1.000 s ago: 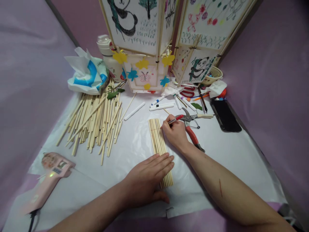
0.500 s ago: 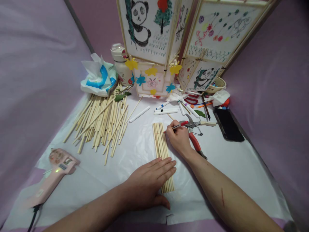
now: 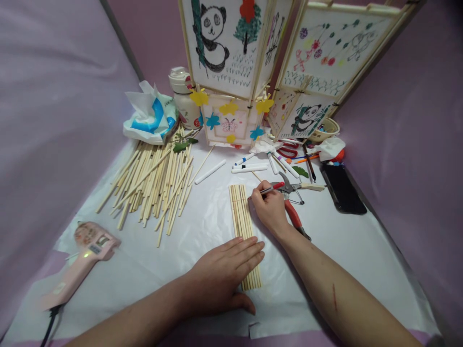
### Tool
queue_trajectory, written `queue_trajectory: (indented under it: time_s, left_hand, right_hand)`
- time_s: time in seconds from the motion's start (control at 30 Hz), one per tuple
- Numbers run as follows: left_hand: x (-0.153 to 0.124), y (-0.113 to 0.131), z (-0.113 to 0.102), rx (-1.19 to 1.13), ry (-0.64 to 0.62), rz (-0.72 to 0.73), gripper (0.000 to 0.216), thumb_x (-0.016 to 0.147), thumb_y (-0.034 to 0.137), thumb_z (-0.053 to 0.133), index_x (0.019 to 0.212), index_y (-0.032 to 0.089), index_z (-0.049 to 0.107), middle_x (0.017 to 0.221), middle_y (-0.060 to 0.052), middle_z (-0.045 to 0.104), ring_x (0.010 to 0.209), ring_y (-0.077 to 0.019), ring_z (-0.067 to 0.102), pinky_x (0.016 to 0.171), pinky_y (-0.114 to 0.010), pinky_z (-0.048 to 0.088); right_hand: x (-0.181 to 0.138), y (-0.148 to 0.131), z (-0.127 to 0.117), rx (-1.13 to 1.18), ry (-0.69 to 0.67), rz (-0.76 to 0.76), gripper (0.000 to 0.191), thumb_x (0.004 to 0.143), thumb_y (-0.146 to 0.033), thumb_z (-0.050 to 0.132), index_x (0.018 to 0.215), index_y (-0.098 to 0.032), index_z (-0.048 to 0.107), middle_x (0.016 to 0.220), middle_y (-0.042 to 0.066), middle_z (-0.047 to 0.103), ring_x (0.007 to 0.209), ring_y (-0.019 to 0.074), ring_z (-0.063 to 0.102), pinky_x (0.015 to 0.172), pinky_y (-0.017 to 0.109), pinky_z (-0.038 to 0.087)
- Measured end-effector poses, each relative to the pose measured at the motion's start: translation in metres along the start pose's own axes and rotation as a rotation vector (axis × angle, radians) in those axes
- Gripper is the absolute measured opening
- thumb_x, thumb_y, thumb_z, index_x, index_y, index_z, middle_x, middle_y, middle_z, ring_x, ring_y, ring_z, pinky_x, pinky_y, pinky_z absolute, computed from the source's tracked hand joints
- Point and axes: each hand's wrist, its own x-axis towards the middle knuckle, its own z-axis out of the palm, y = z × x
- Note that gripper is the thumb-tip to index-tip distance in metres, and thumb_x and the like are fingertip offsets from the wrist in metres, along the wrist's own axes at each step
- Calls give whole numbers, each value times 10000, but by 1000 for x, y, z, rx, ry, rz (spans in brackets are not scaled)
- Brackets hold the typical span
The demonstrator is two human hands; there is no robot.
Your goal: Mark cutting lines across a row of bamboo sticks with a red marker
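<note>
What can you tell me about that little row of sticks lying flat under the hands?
The row of sticks is a narrow mat of pale, wood-like sticks lying side by side, flat on the white sheet. Its long side runs away from the person. The left hand presses flat on its near end; the right hand holds a pen with its tip at the far end.

Home craft corner, hand-painted paper lanterns (image 3: pixel 231 62), loose bamboo sticks (image 3: pixel 152 183), glue gun (image 3: pixel 77 265)

The left hand (image 3: pixel 220 277) covers the near end of the row of sticks (image 3: pixel 243 217). The pen (image 3: pixel 269 189) tip is too small to tell whether it touches them. The painted screens (image 3: pixel 231 58) are cut off at the far edge, the glue gun (image 3: pixel 77 262) cord at the near edge.
</note>
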Motion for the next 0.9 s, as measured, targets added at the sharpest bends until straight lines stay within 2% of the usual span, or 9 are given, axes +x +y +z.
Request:
queue_trajectory:
  time_s: [0.33,0.73,0.9]
  left_hand:
    - [1,2,-2,-14,-4,-12,852,941,679,535,1593,185,297,1651,-120,284,1546,-265,232,1277,-428,163]
    - [1,2,-3,-33,-7,-10,837,940,661,555,1579,169,329,1644,-127,297,1544,-267,239,1279,-428,160]
    - [3,3,-5,-29,-26,-23,842,934,670,555,1568,155,352,1640,-140,302,1538,-282,254,1274,-438,174]
  right_hand:
    - [0,-2,0,-11,-31,-8,206,860,-267,472,661,-251,420,550,-39,540,541,157,520,587,286,352]
    - [0,-2,0,-40,4,0,202,849,-271,466,659,-260,397,514,-57,452,513,161,470,589,301,342]
    - [0,-2,0,-15,-10,-2,204,855,-260,472,660,-254,414,542,-42,515,535,161,508,589,297,346]
